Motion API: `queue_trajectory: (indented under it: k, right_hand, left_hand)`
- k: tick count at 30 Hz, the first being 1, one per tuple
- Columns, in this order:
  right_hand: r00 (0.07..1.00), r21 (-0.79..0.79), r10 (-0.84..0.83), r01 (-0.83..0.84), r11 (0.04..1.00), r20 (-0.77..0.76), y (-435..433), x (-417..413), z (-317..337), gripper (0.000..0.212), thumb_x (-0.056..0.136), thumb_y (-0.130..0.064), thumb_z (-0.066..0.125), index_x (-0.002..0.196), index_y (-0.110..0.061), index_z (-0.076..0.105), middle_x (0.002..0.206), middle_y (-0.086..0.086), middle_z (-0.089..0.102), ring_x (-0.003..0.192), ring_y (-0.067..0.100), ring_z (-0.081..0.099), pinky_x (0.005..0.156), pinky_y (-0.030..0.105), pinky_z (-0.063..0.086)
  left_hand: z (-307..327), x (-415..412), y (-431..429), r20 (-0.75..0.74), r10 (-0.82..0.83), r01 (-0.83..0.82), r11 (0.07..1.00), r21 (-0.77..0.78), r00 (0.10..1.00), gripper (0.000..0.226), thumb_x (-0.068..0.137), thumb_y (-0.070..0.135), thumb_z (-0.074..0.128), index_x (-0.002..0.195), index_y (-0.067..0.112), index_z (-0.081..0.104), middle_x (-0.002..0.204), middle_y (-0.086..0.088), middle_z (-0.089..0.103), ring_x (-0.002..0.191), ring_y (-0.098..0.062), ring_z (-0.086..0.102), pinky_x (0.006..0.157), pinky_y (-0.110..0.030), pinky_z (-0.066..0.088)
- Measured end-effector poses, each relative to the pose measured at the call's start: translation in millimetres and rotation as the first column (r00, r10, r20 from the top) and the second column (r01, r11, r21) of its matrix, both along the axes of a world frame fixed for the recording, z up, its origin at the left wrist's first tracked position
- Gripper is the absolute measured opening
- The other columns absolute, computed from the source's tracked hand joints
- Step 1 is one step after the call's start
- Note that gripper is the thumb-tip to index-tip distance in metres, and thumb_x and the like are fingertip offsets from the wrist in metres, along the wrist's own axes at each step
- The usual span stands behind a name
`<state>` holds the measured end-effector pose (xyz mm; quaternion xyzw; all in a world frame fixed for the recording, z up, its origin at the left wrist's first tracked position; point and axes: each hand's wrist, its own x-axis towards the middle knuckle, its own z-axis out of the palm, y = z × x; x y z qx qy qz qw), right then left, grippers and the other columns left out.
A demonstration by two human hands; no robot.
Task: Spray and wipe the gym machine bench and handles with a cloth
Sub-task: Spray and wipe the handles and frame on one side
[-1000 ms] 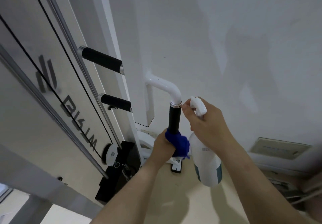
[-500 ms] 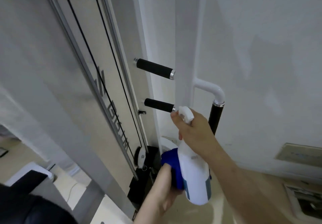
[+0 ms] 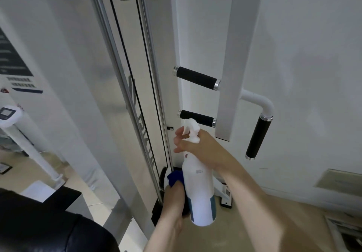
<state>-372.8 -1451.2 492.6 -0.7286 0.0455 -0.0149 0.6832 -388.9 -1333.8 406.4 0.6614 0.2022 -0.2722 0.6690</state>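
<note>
Our left grip (image 3: 173,196) has taken the blue cloth (image 3: 175,177) off the upright black handle (image 3: 258,136) and now holds it low, behind the spray bottle (image 3: 197,189). Our right grip (image 3: 199,144) has carried the bottle leftward, its nozzle now just below the lower horizontal handle (image 3: 196,118).

The right hand (image 3: 197,144) gripped the neck of a white spray bottle (image 3: 197,189), fingers by the trigger, with the nozzle pointing up just under the lower handle (image 3: 196,118). The bottle hung nearly upright. Behind it, the left hand (image 3: 174,198) held a bunched blue cloth (image 3: 175,177) low beside the machine's base. An upper handle (image 3: 196,78) stuck out from the white post (image 3: 233,55) above the lower one, both black-gripped and roughly level. On the post's other side a third handle (image 3: 258,137) hung down from a bent white tube. Two steel rods (image 3: 125,87) and black cables ran up the frame. A black padded seat (image 3: 49,228) filled the bottom-left corner.
</note>
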Motion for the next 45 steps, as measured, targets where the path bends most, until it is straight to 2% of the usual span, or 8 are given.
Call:
queue_trajectory:
  k: [13,20,26,29,34,38,41,45]
  right_hand:
    - [0.953,-0.577,-0.287,0.289,0.763,0.098,3,42,-34,0.038,0.087,-0.023,0.055,0.054,-0.019,0.036,0.054,-0.006,0.044,0.049,0.007,0.040,0.047,0.023,0.030]
    - [0.928,-0.557,-0.355,0.355,0.751,0.113,-15,40,-42,0.029,0.086,-0.025,0.056,0.061,-0.017,0.043,0.062,0.000,0.053,0.057,0.014,0.051,0.053,0.026,0.038]
    - [0.911,-0.547,-0.395,0.393,0.739,0.121,-26,24,-45,0.034,0.087,-0.025,0.056,0.056,-0.016,0.044,0.059,0.002,0.055,0.054,0.015,0.052,0.056,0.031,0.045]
    - [0.912,-0.552,-0.395,0.387,0.739,0.111,-33,21,-44,0.023,0.088,-0.026,0.057,0.068,-0.015,0.051,0.069,0.002,0.059,0.060,0.015,0.055,0.058,0.030,0.046]
    - [0.910,-0.560,-0.407,0.380,0.737,0.082,-42,17,-47,0.038,0.088,-0.024,0.057,0.054,-0.017,0.042,0.053,-0.001,0.049,0.049,0.013,0.046,0.050,0.027,0.039]
    - [0.934,-0.510,-0.346,0.342,0.789,0.090,-47,21,-44,0.019,0.085,-0.021,0.059,0.069,-0.016,0.049,0.065,0.000,0.056,0.056,0.012,0.050,0.051,0.025,0.037]
    - [0.930,-0.542,-0.343,0.360,0.760,0.136,-54,23,-41,0.010,0.083,-0.019,0.060,0.080,-0.016,0.051,0.076,0.002,0.059,0.063,0.014,0.054,0.052,0.023,0.036]
    - [0.913,-0.591,-0.364,0.397,0.702,0.182,-64,22,-40,0.007,0.083,-0.018,0.059,0.082,-0.016,0.052,0.077,-0.001,0.059,0.063,0.012,0.052,0.053,0.023,0.035]
  left_hand:
    - [0,54,-21,-0.014,0.148,-0.146,0.987,0.065,0.989,0.031,0.094,0.007,0.038,0.111,0.002,0.064,0.097,-0.020,0.068,0.084,-0.032,0.063,0.064,-0.031,0.048]
    - [1,81,-30,-0.119,0.322,-0.307,0.943,0.129,0.939,0.017,0.096,0.001,0.047,0.084,0.003,0.059,0.073,-0.014,0.052,0.065,-0.025,0.048,0.059,-0.033,0.040]
    - [-8,90,-32,-0.083,0.357,-0.366,0.921,-0.135,0.930,0.028,0.100,0.006,0.044,0.126,0.001,0.054,0.094,-0.014,0.058,0.068,-0.019,0.047,0.058,-0.026,0.039]
    - [1,86,-32,0.024,0.416,-0.391,0.872,-0.296,0.909,0.018,0.097,-0.003,0.043,0.095,0.006,0.059,0.082,-0.010,0.054,0.067,-0.018,0.048,0.060,-0.026,0.040]
    - [42,70,-35,0.357,0.340,-0.213,0.913,-0.348,0.870,0.049,0.086,-0.012,0.053,0.126,0.015,0.052,0.101,-0.006,0.062,0.087,-0.020,0.059,0.078,-0.033,0.049]
    - [74,85,-49,0.467,0.269,-0.124,0.940,-0.319,0.842,0.042,0.086,-0.012,0.055,0.110,0.023,0.054,0.097,0.002,0.060,0.084,-0.013,0.058,0.067,-0.024,0.050]
    - [79,116,-59,0.742,-0.216,0.170,0.976,0.139,0.635,0.061,0.082,-0.004,0.065,0.128,0.030,0.045,0.103,0.011,0.057,0.094,-0.006,0.058,0.078,-0.019,0.049]
    - [63,146,-99,0.304,-0.951,-0.038,0.302,0.952,0.048,0.067,0.077,0.018,0.069,0.136,0.028,0.039,0.133,0.003,0.050,0.128,-0.021,0.044,0.109,-0.045,0.032]
